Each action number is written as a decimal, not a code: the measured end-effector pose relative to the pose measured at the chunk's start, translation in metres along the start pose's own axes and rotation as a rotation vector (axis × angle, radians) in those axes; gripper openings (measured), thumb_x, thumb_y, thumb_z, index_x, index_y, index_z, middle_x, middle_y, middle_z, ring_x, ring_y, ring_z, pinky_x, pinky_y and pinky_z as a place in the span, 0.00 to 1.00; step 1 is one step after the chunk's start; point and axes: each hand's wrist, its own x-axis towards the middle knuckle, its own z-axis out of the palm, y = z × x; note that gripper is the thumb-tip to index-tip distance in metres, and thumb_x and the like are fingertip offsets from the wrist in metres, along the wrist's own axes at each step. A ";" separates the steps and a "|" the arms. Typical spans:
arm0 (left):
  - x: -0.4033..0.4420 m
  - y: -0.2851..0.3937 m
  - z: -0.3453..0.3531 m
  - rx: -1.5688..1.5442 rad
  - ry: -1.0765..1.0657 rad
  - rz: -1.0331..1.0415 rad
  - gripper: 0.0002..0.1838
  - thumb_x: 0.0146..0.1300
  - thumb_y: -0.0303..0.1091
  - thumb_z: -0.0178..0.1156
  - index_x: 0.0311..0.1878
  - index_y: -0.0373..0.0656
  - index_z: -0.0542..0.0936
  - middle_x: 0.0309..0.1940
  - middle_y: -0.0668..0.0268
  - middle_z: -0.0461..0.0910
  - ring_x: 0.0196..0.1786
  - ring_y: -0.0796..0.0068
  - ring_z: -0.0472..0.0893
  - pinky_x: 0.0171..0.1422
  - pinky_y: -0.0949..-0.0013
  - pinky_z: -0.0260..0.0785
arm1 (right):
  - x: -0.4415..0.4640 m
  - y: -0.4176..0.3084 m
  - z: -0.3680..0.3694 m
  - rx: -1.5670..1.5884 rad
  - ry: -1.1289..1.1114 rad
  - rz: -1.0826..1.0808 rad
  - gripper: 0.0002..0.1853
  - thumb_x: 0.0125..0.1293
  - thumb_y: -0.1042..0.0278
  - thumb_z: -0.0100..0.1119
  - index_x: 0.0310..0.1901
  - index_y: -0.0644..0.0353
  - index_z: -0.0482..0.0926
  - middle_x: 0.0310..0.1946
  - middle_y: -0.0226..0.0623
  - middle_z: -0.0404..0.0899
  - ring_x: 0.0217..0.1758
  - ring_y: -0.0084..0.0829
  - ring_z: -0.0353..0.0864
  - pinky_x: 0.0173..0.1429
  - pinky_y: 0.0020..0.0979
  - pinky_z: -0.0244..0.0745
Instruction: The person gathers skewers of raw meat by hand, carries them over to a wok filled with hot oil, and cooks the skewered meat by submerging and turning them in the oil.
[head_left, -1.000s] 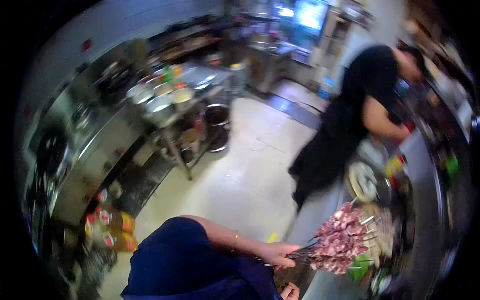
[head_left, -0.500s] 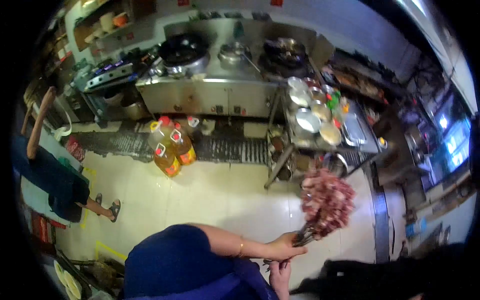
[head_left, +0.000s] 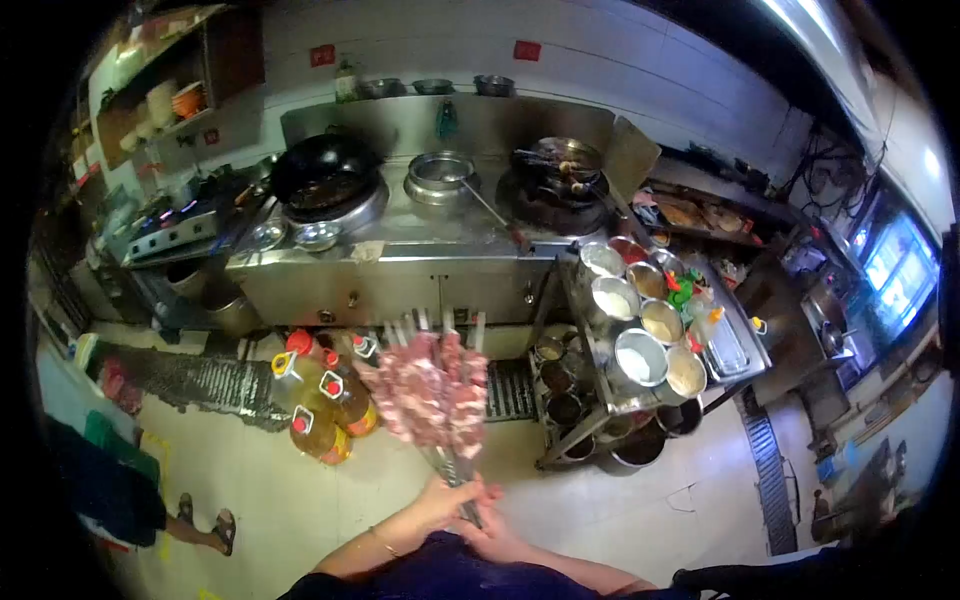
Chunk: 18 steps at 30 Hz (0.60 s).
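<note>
A thick bunch of raw meat skewers (head_left: pixel 430 395) stands upright in front of me, with its metal tips pointing toward the stove. My left hand (head_left: pixel 440 503) is closed round the bare metal shafts below the meat. Just below and to the right, my right hand (head_left: pixel 493 540) is also closed on the lower ends of the skewers. The two hands touch each other. Part of the fingers and the shaft ends are hidden between the palms.
A steel stove (head_left: pixel 400 240) with a black wok (head_left: pixel 325 175) spans the far wall. Oil bottles (head_left: pixel 322 440) stand on the floor at left. The trolley at right carries seasoning bowls (head_left: pixel 640 357) and a tray (head_left: pixel 727 352). Another person (head_left: pixel 110 490) is at far left.
The skewers have swung from the right to the middle of the view and now stand more upright. Both hands moved left with them. My view has turned and come closer to the stove.
</note>
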 end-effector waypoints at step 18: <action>0.311 0.280 -0.198 0.153 0.264 0.259 0.12 0.60 0.29 0.64 0.44 0.38 0.74 0.34 0.63 0.79 0.38 0.66 0.84 0.42 0.66 0.79 | 0.477 -0.098 -0.075 0.203 -0.139 -0.176 0.06 0.70 0.73 0.46 0.46 0.58 0.64 0.23 0.25 0.66 0.17 0.16 0.64 0.18 0.20 0.62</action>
